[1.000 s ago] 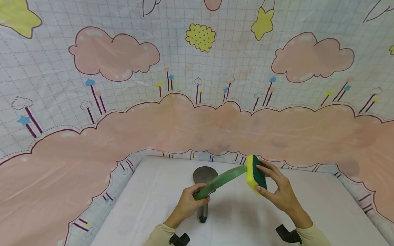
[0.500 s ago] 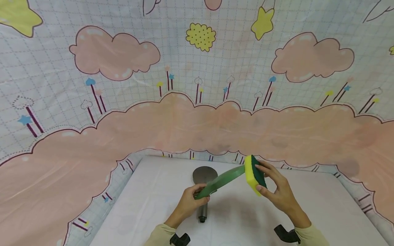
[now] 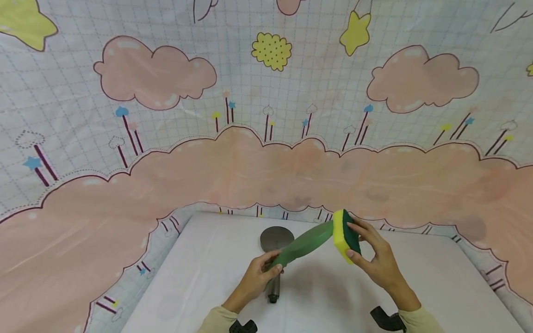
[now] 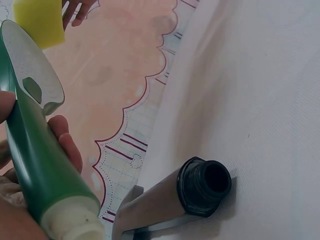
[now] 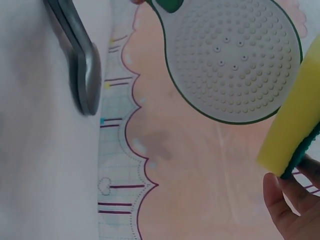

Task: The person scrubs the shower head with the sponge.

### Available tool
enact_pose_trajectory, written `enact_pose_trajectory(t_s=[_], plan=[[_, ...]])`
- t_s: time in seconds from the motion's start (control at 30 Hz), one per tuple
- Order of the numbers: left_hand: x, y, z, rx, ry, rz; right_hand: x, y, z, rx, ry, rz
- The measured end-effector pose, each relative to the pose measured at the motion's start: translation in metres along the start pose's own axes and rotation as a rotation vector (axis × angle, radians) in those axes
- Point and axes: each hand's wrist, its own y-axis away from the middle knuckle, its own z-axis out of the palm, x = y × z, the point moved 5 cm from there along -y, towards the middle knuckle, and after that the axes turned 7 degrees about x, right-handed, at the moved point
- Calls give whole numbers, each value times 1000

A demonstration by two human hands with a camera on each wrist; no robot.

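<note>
My left hand point(image 3: 255, 280) grips a green shower head point(image 3: 307, 242) by its handle and holds it tilted up above the table. Its white nozzle face point(image 5: 227, 60) shows in the right wrist view, and the white threaded handle end point(image 4: 75, 220) in the left wrist view. My right hand point(image 3: 380, 259) pinches a sponge point(image 3: 342, 236), yellow with a dark green scouring side, between thumb and fingers. The yellow side faces the shower head, right at the rim of its head. Below my left hand lies a grey shower head point(image 3: 276, 239), partly hidden by the green one.
A white table point(image 3: 200, 277) lies beneath both hands. A printed cloth point(image 3: 266, 171) with clouds and stars hangs behind it and shows along its sides. Black straps point(image 3: 387, 319) sit at both wrists.
The green shower head has rolled in my left hand, so more of its broad back shows in the head view. My right hand and the sponge have barely shifted.
</note>
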Motion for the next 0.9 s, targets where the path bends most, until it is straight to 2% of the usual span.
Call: enact_pose_trajectory(t_s=[0.2,0.53,0.9], plan=[[2,-2,3,7,-18,1,-5,-4,-2,9,32,-8],[0,0,10,11,16,-71,-11,-2,3,30,96,15],[-1,-1,12,28,29,-48,-9,-10,4,72,226,39]])
